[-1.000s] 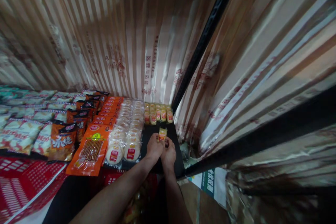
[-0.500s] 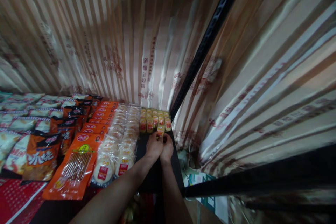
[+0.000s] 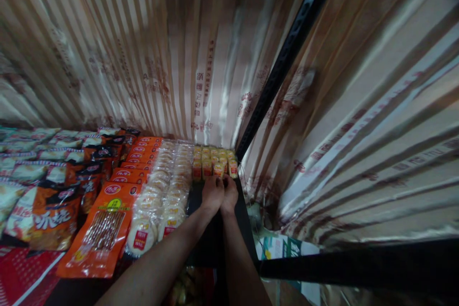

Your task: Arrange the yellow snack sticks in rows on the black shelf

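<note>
Both hands meet at the front of several rows of small yellow snack packs (image 3: 207, 169) with red labels, standing at the right end of a black shelf (image 3: 206, 244). My left hand (image 3: 213, 192) and my right hand (image 3: 229, 194) are side by side, fingers closed at the lower end of one small yellow snack pack (image 3: 218, 169). That pack stands in line with the front of the rows, between its neighbours. The fingertips partly cover its bottom edge.
Left of the yellow packs run rows of clear-wrapped round crackers (image 3: 141, 236), orange bags of sticks (image 3: 107, 222) and larger snack bags (image 3: 53, 215). A black metal post (image 3: 283, 67) rises at the shelf's right corner. Pleated printed curtains (image 3: 143, 48) hang behind. Below right lies a green-white box (image 3: 287, 248).
Both hands have moved slightly forward with the small yellow pack, from just in front of the rows to level with their front. The view has shifted slightly.
</note>
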Tool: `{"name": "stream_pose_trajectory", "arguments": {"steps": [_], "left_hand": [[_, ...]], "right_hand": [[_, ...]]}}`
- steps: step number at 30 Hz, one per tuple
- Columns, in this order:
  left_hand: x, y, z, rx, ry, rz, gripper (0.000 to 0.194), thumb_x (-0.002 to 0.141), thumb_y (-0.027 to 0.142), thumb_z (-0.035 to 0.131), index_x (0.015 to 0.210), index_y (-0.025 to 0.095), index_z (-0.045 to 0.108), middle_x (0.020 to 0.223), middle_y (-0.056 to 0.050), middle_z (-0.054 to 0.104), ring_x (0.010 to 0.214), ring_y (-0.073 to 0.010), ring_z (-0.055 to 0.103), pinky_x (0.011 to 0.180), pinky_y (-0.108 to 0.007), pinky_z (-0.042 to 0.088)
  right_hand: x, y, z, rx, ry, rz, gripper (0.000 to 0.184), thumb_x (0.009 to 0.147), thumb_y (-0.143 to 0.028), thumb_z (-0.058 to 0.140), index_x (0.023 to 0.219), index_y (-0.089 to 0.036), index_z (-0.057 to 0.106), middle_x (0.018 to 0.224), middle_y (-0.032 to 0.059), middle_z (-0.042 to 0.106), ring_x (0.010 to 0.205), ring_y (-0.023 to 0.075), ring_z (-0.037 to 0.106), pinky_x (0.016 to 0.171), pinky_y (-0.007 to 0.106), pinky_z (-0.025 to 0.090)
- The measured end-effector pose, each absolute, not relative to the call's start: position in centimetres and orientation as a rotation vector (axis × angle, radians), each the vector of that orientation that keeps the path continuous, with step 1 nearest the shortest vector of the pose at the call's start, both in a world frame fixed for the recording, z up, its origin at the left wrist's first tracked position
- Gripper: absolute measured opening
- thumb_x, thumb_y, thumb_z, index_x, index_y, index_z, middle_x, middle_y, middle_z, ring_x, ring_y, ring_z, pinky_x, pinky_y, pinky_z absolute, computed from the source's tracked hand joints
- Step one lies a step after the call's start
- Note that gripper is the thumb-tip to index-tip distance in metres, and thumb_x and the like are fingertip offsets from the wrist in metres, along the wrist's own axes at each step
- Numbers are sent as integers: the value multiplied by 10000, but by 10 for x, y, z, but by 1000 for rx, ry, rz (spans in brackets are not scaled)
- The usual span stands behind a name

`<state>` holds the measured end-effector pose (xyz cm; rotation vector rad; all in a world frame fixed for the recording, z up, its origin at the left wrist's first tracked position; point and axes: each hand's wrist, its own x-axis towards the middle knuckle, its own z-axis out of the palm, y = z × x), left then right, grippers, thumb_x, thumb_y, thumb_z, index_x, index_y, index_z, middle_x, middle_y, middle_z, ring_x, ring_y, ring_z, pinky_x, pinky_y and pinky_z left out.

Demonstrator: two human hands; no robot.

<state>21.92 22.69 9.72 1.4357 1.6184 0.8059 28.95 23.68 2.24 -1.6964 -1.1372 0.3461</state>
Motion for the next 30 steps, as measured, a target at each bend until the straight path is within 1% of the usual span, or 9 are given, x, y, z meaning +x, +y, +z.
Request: {"name": "stream_pose_trajectory", "arguments": {"steps": [3,6,8,10,12,15,19,24,30], "left_hand": [[216,231,94,1466,1612,797,232,879,223,424,942,158,638,1016,-89,649,954,-160,598,843,-235,421],[215,232,96,1488,1629,767,235,884,235,417,915,159,637,997,-85,655,935,-154,604,826,-221,422],[214,232,97,1499,1634,756,238,886,228,406,898,165,635,984,-82,659,930,-156,606,815,-222,424],[213,231,98,1489,1631,749,227,878,213,411,896,171,634,991,-78,660,940,-156,606,817,-223,425],[213,230,97,1466,1618,753,217,870,206,422,918,173,631,1014,-76,658,953,-156,605,832,-228,426],[213,229,94,1440,1596,777,223,863,191,425,947,168,630,1037,-81,657,968,-165,603,863,-253,429],[213,230,88,1438,1564,816,218,844,157,432,916,175,637,1012,-74,666,954,-168,607,867,-272,440],[213,232,84,1429,1581,831,223,859,225,421,929,186,628,1010,-64,664,949,-161,607,858,-255,439],[215,229,92,1434,1606,817,243,843,162,410,930,153,637,1065,-96,650,1008,-172,588,917,-271,415]], "right_hand": [[289,242,18,-1679,-1169,303,341,748,-327,459,975,-157,649,935,92,671,850,204,595,775,316,448],[289,246,14,-1690,-1205,210,333,762,-288,454,990,-152,655,945,110,667,893,219,582,826,343,437],[289,247,14,-1715,-1208,185,328,760,-272,462,996,-146,651,927,117,661,890,225,577,833,353,435],[289,248,15,-1717,-1198,208,340,752,-273,472,1020,-142,634,920,111,656,868,220,578,825,353,443],[288,248,16,-1686,-1173,256,369,745,-286,476,1060,-146,608,956,104,647,852,208,582,816,349,455],[287,248,16,-1599,-1143,316,393,749,-294,460,1091,-149,587,1038,113,625,897,200,584,833,350,464],[286,248,15,-1524,-1170,301,394,749,-268,454,1085,-132,609,1064,128,622,1000,213,566,907,378,443],[288,247,15,-1482,-1211,267,376,767,-230,447,1088,-172,634,1067,105,636,1011,201,563,931,391,436],[292,247,12,-1439,-1239,279,389,784,-236,435,1113,-173,633,1085,103,627,1023,190,554,951,386,430]]}}
